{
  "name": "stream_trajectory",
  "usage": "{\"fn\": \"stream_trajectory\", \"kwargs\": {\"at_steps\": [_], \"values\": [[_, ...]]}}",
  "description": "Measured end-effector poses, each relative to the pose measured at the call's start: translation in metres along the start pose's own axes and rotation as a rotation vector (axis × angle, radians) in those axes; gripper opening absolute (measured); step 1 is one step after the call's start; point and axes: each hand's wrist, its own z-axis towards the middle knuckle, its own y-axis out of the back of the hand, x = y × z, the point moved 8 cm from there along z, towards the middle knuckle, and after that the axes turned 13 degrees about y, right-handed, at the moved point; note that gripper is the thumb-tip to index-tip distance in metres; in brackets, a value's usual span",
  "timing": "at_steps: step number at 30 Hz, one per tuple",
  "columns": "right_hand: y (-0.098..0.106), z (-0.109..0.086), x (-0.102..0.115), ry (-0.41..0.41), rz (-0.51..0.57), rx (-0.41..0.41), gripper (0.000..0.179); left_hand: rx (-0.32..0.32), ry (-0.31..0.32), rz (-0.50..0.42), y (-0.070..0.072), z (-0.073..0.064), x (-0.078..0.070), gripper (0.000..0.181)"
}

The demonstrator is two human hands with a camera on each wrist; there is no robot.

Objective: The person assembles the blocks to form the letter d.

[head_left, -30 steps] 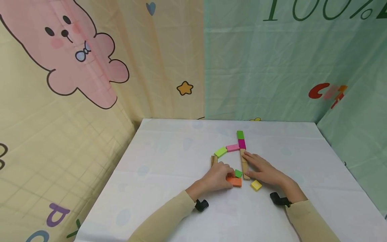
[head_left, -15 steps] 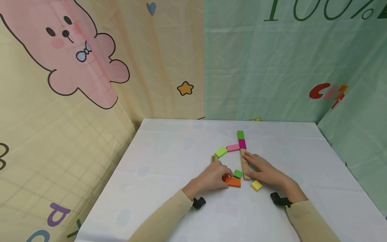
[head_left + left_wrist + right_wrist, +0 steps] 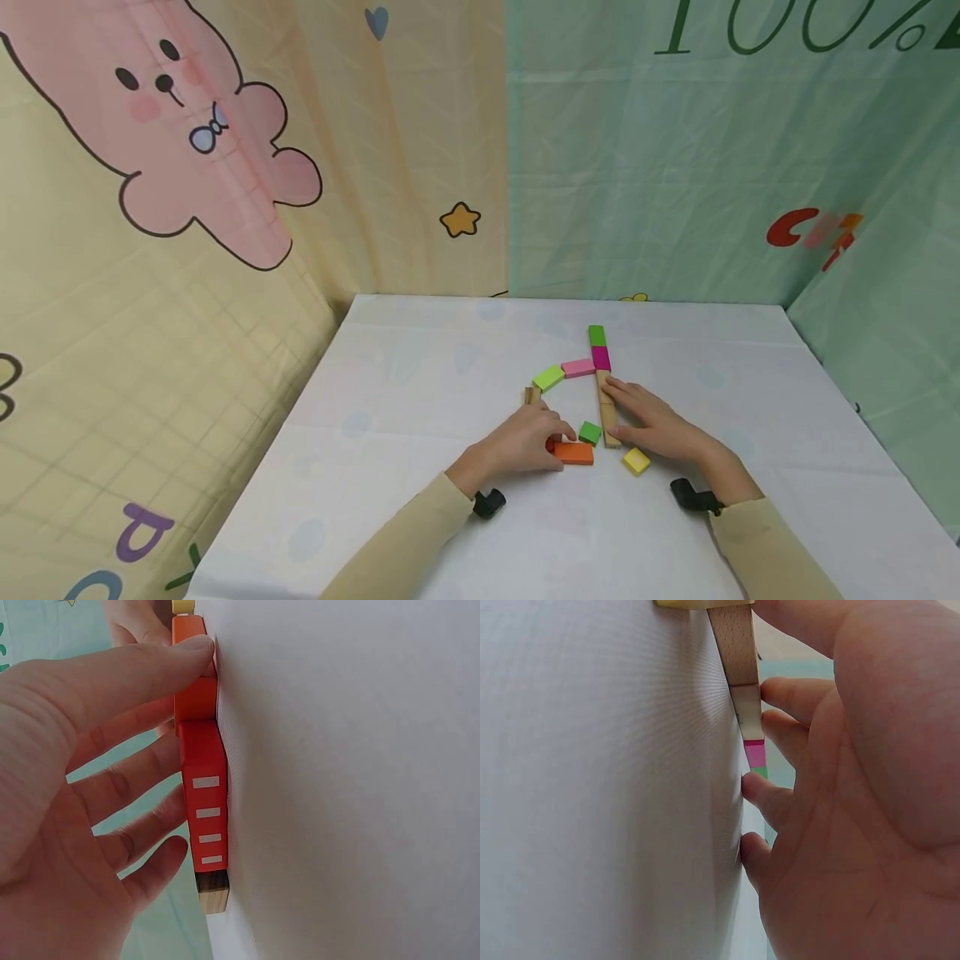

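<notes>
My left hand [image 3: 517, 442] pinches an orange block [image 3: 576, 453] with thumb and index finger. Against that block's end lies a red block with white squares [image 3: 206, 802], mostly hidden under the hand in the head view; the other fingers spread along its far side. A brown wooden block [image 3: 530, 394] follows beyond it. With fingers extended, my right hand [image 3: 660, 421] rests along the right side of a row of wooden blocks [image 3: 607, 410]. Between the orange block and this row sits a tilted green block [image 3: 590, 433]. A yellow block [image 3: 636, 461] lies just below the right thumb.
Lime [image 3: 547, 377] and pink [image 3: 577, 367] blocks curve from the brown block toward the wooden row. Magenta [image 3: 601, 358] and green rectangular [image 3: 597, 336] blocks extend that row toward the back. All lie on a white table [image 3: 420, 350] with printed curtains behind.
My left hand has slid slightly left, drawing the orange block away from the wooden row and uncovering more of the tilted green block. The right hand has stayed in place.
</notes>
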Motion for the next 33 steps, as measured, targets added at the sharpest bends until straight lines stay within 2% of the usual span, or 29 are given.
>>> {"fn": "stream_trajectory", "kwargs": {"at_steps": [9, 18, 20, 25, 29, 33], "values": [[-0.002, 0.0, -0.001, -0.013, 0.007, 0.006, 0.084, -0.007, -0.019, 0.026, 0.0, -0.002, 0.0, 0.036], [-0.001, -0.001, 0.002, -0.004, -0.007, 0.002, 0.084, -0.003, -0.009, 0.007, 0.0, -0.003, 0.001, 0.037], [-0.001, -0.001, 0.003, 0.0, -0.001, -0.001, 0.084, -0.006, 0.006, -0.026, 0.002, -0.003, 0.003, 0.037], [0.0, 0.0, 0.002, -0.002, 0.006, -0.004, 0.084, -0.04, 0.096, -0.121, 0.012, -0.004, 0.016, 0.033], [-0.001, 0.001, -0.002, -0.01, 0.004, -0.003, 0.085, -0.07, 0.163, -0.165, 0.019, -0.003, 0.03, 0.032], [0.0, 0.001, -0.002, 0.002, 0.017, -0.01, 0.085, -0.083, 0.19, -0.183, 0.02, -0.002, 0.041, 0.029]]}}
